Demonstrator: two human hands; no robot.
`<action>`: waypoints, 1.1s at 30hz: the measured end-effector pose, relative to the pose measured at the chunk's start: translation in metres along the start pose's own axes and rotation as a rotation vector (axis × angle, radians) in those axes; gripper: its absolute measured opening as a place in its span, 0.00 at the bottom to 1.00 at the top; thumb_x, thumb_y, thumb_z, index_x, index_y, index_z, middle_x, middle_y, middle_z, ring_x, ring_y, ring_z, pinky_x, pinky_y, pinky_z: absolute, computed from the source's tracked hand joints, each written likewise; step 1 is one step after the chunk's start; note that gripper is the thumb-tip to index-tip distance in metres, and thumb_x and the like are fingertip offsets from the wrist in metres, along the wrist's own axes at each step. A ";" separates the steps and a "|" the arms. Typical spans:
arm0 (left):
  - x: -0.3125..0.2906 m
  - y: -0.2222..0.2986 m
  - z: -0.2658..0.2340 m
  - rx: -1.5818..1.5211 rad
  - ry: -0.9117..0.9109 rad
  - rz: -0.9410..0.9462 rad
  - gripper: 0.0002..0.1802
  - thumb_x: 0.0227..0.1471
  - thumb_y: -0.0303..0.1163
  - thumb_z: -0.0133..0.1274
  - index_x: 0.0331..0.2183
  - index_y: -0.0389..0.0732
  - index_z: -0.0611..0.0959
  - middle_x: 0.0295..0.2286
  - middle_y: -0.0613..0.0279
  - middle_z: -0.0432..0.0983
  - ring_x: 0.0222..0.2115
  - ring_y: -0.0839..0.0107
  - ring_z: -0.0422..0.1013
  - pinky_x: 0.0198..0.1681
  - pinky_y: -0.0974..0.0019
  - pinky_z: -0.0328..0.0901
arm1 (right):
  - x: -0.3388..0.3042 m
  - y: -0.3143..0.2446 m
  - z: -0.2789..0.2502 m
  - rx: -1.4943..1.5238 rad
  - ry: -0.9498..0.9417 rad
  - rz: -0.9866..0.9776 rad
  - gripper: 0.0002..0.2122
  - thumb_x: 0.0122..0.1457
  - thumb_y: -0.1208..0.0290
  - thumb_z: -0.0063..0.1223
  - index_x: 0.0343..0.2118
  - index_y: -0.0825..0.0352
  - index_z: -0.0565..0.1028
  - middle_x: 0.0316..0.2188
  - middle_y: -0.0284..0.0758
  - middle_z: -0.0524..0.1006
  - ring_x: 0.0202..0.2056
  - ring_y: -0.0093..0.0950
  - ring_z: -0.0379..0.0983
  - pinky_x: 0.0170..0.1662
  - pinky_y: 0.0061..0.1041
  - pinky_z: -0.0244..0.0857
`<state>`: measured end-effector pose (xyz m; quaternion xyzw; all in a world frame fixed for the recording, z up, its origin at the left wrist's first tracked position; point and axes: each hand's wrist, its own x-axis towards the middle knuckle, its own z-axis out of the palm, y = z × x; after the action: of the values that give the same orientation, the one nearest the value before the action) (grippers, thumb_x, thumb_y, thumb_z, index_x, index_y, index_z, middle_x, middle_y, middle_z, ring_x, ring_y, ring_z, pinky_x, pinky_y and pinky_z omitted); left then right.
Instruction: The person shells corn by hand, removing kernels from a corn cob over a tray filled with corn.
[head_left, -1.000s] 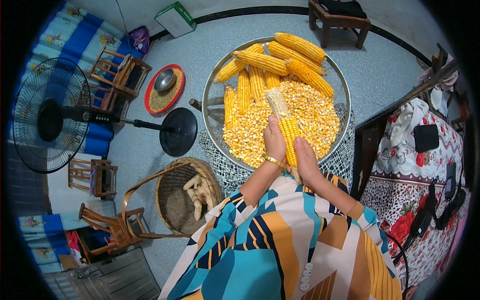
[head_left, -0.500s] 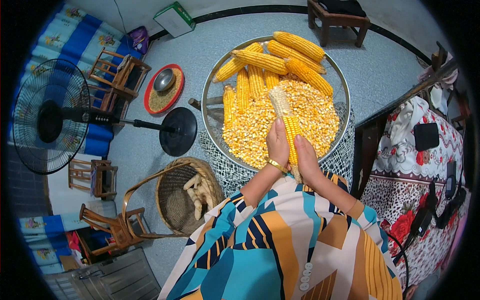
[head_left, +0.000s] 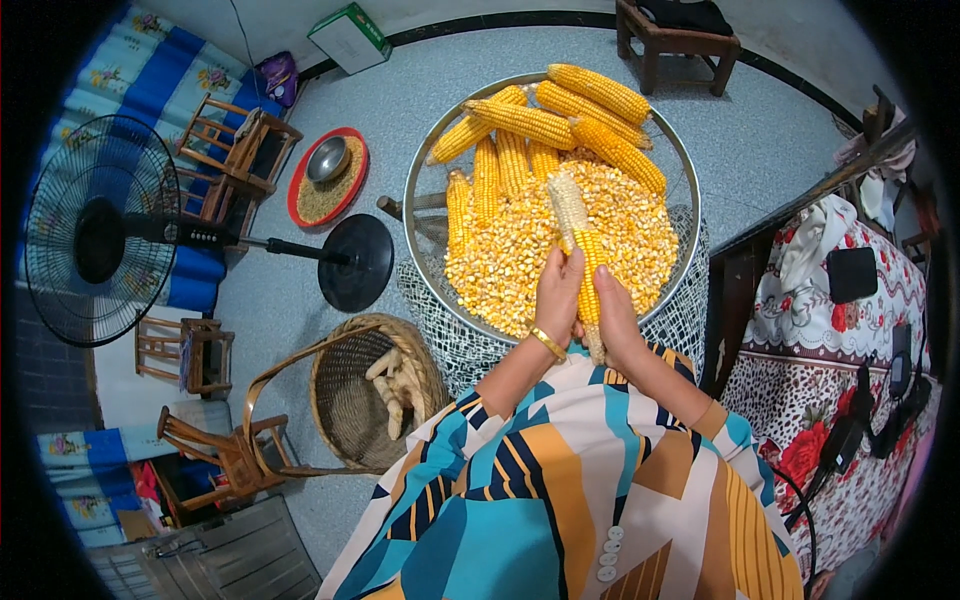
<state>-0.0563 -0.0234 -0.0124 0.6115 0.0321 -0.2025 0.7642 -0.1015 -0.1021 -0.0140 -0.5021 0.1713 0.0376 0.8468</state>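
Note:
Both my hands are closed around one ear of corn (head_left: 588, 265), held over the near part of a wide round metal tray (head_left: 414, 240). The far end of this ear is bare pale cob, while yellow kernels still cover its middle. My left hand (head_left: 557, 292), with a gold bangle at the wrist, grips its left side, thumb on the kernels. My right hand (head_left: 615, 315) wraps the right side lower down. Loose kernels (head_left: 510, 265) heap in the tray beneath. Several whole ears of corn (head_left: 520, 122) lie along the tray's far side.
A woven basket (head_left: 335, 405) holding stripped cobs (head_left: 398, 390) stands left of my knees. Beyond it are a standing fan (head_left: 355, 262) and a red basin (head_left: 303, 215) of grain with a metal bowl (head_left: 328, 160). A bed (head_left: 800, 370) borders the right; a wooden stool (head_left: 680, 45) stands far right.
My left hand has shifted slightly along the ear, its thumb now nearer the bare end. The cob's far end has tilted a little to the right.

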 end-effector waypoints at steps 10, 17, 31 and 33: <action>0.008 -0.014 0.002 0.552 0.206 0.265 0.20 0.56 0.40 0.33 0.26 0.33 0.71 0.18 0.55 0.67 0.19 0.65 0.63 0.24 0.64 0.58 | 0.003 0.007 -0.003 -0.149 0.113 -0.051 0.21 0.60 0.54 0.29 0.29 0.70 0.68 0.21 0.33 0.69 0.20 0.19 0.63 0.23 0.19 0.58; 0.019 -0.027 -0.008 -0.015 0.150 0.035 0.16 0.57 0.38 0.31 0.32 0.38 0.70 0.20 0.62 0.68 0.16 0.76 0.64 0.16 0.72 0.60 | 0.006 0.014 -0.005 -0.186 0.106 0.012 0.20 0.60 0.55 0.29 0.30 0.69 0.67 0.19 0.32 0.68 0.17 0.18 0.62 0.18 0.17 0.57; 0.021 -0.004 -0.005 -0.141 0.063 0.109 0.23 0.53 0.51 0.38 0.36 0.39 0.68 0.27 0.68 0.65 0.25 0.81 0.62 0.26 0.75 0.59 | 0.003 0.014 -0.003 -0.222 0.108 -0.037 0.20 0.59 0.54 0.31 0.28 0.70 0.66 0.18 0.34 0.67 0.18 0.23 0.64 0.17 0.20 0.58; 0.023 -0.006 -0.005 -0.055 0.089 0.109 0.22 0.54 0.50 0.37 0.33 0.38 0.70 0.24 0.63 0.67 0.23 0.74 0.63 0.26 0.70 0.58 | 0.008 0.022 -0.008 -0.458 0.154 -0.187 0.21 0.59 0.53 0.33 0.27 0.71 0.65 0.19 0.41 0.68 0.20 0.31 0.65 0.23 0.28 0.59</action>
<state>-0.0359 -0.0259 -0.0260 0.5997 0.0381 -0.1324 0.7883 -0.1013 -0.0993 -0.0390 -0.6959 0.1751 -0.0413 0.6952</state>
